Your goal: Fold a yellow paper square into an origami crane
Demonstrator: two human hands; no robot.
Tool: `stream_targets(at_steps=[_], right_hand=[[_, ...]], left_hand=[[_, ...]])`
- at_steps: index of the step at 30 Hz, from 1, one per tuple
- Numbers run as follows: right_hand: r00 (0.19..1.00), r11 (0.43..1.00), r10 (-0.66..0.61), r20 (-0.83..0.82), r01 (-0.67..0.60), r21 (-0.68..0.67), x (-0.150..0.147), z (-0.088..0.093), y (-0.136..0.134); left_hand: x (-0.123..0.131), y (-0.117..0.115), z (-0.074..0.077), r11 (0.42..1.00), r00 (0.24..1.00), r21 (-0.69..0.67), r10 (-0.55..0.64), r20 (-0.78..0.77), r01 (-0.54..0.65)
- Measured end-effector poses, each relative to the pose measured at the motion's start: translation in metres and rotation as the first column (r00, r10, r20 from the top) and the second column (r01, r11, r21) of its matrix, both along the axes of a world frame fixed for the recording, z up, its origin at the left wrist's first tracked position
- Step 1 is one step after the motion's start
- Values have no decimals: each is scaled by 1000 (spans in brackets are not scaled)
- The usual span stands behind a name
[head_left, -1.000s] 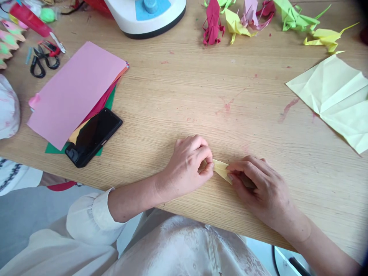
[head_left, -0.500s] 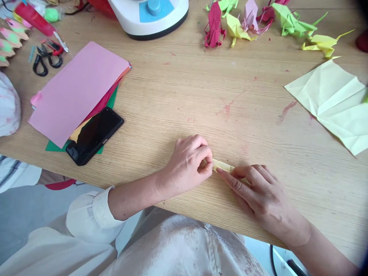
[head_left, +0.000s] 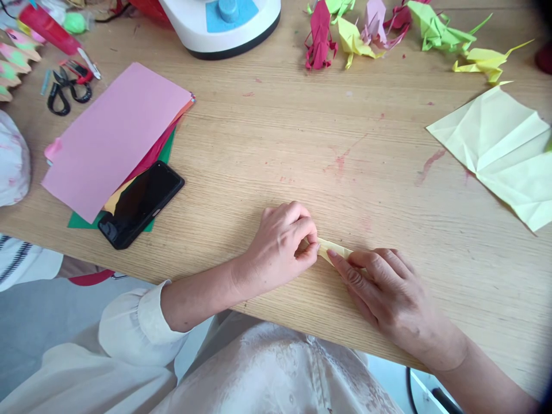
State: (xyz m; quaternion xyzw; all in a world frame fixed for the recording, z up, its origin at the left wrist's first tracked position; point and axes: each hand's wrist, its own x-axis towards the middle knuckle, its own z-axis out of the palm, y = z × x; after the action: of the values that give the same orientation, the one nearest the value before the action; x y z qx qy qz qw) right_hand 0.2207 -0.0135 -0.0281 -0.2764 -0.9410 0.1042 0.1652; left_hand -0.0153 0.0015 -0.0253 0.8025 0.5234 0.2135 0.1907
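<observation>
Left hand (head_left: 282, 242) is pinching a pale yellow paper strip (head_left: 340, 249)

Just below the frame's centre, thumb and forefinger are gripping its left end. The strip is running rightward between the hands. Toward the lower right, the right hand (head_left: 392, 296) is resting a fingertip on it; whether it is also gripping, I cannot tell.

A narrow paper strip (head_left: 326, 246) — pale yellow, folded — lies slantwise.

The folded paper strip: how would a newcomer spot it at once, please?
On the wooden table, near its front edge, find the left hand and right hand. Between them is the folded paper strip, pale yellow and narrow, unlike the wide creased sheet.
</observation>
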Motion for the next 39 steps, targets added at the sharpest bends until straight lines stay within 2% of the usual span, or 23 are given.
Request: stream_targets(at_steps=[22,27,32,35,39], right_hand=[[1000,998,-27,0,27,54,-4,1,-1],[1000,997,-28,0,27,72,-5,2,-1],[1000,998,-16,-16,17,60,-4,0,0],[1000,998,-21,-18,22,54,-3,-1,0],[1000,999,-25,-18,26,37,-3,-2,0]], left_hand=[[-1,1,1,1000,999,2,-12,-34,12],[-8,-5,0,993,996,92,-77,-40,80],[-13,-23,2,929,953,274,-182,-241,246],[-11,-31,5,914,908,273,-187,-375,301],[-7,-37,9,918,866,251,-161,-474,308]])
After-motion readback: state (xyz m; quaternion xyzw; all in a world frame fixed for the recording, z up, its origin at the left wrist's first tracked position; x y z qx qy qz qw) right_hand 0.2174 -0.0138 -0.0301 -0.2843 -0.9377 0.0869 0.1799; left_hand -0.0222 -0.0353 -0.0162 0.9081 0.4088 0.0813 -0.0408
